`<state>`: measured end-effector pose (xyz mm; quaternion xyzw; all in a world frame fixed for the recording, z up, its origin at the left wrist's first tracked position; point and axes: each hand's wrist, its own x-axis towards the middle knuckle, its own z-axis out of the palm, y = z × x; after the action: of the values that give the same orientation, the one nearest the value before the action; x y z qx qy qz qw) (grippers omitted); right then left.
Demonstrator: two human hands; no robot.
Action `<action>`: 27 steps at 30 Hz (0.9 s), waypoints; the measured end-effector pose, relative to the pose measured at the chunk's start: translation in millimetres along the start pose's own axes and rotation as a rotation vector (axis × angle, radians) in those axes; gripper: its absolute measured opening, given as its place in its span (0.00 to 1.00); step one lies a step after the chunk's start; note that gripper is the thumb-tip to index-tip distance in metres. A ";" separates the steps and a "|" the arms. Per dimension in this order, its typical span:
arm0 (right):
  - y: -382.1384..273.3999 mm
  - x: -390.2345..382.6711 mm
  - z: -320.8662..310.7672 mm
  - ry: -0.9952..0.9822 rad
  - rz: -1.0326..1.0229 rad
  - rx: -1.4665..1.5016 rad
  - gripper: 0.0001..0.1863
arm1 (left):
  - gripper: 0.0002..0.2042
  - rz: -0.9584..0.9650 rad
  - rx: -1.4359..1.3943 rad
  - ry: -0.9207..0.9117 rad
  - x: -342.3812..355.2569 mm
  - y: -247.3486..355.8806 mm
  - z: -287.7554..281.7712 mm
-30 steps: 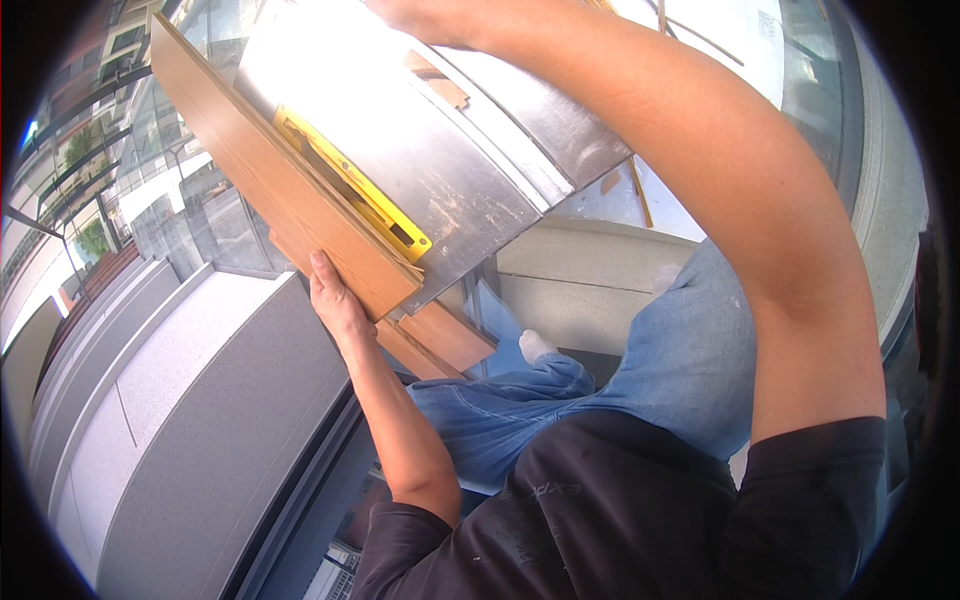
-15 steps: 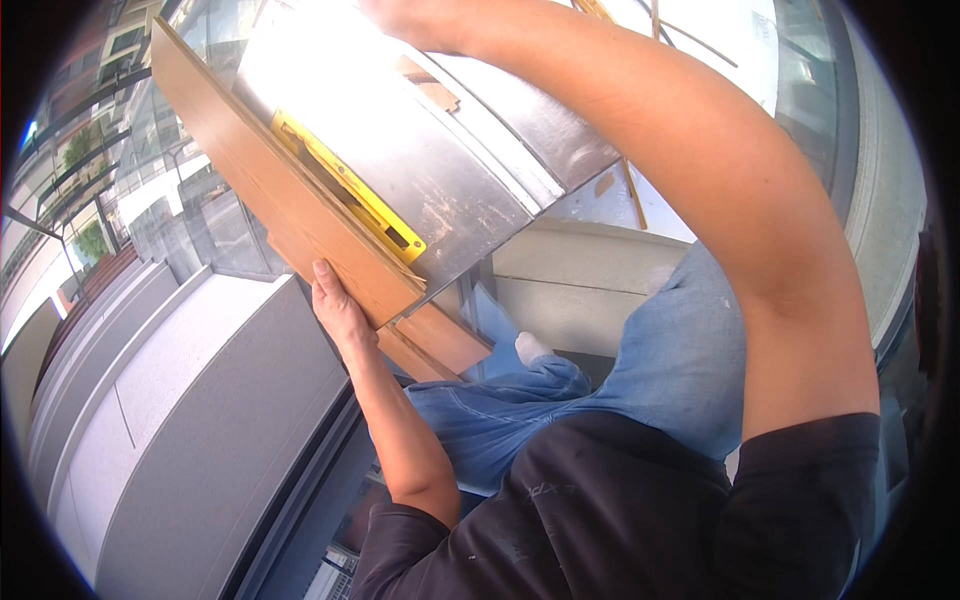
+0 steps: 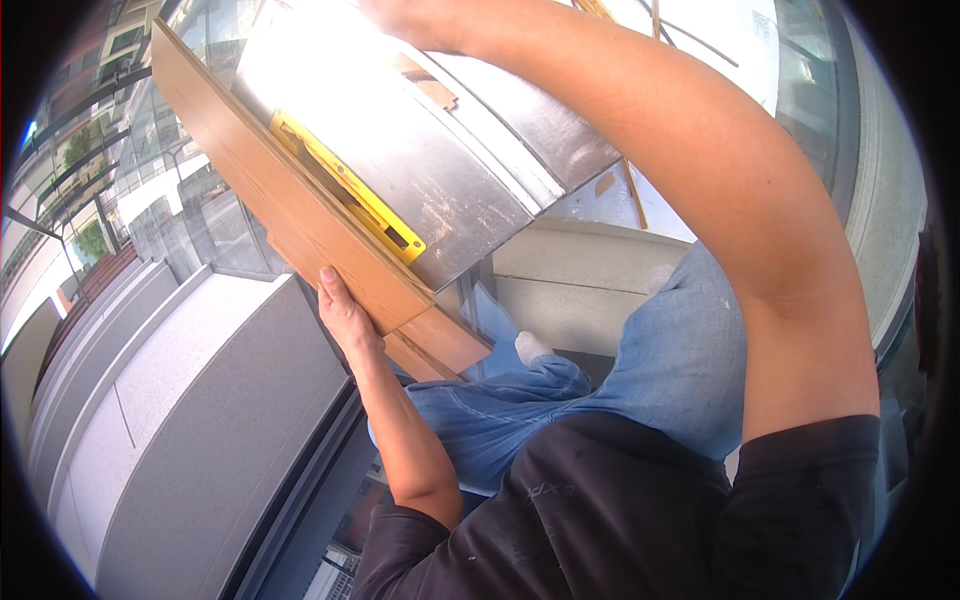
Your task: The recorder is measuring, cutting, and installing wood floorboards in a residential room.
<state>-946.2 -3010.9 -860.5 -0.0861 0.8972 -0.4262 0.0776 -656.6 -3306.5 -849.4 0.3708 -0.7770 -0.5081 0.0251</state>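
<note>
A long wood-grain board (image 3: 300, 215) stands on edge along the left side of a metal worktable (image 3: 455, 215). My left hand (image 3: 345, 315) grips its near end, with the thumb on the outer face and the other fingers hidden. Beside the board, on the metal top, lies a yellow slotted bar (image 3: 350, 185). My right arm reaches across to the far side of the table. Only part of my right hand (image 3: 400, 22) shows at the top edge, beside bright glare, and its fingers are out of sight.
More wood-grain boards (image 3: 445, 340) lean below the table's near corner. A small wood offcut (image 3: 428, 85) lies on the metal top by a light rail (image 3: 500, 150). Thin wood strips (image 3: 635, 195) are at the right. A grey ledge (image 3: 215, 400) runs along the left.
The board has slid slightly toward me and to the right, and my left hand has moved with it. My right arm stays almost where it was.
</note>
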 end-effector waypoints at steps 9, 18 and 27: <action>-0.8 0.2 -1.8 -0.024 0.018 -0.004 0.30 | 0.32 -0.012 -0.032 -0.059 -4.7 -2.9 -5.2; -2.8 0.3 -2.6 -0.036 0.033 -0.009 0.29 | 0.33 -0.025 -0.024 -0.044 -6.9 -12.0 -11.1; -1.3 -1.4 -3.3 -0.036 0.037 0.020 0.29 | 0.32 -0.024 -0.040 -0.055 -13.8 -11.4 -10.1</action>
<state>-945.5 -3008.9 -857.3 -0.0765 0.8928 -0.4319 0.1024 -636.2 -3308.4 -849.0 0.3655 -0.7625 -0.5338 0.0052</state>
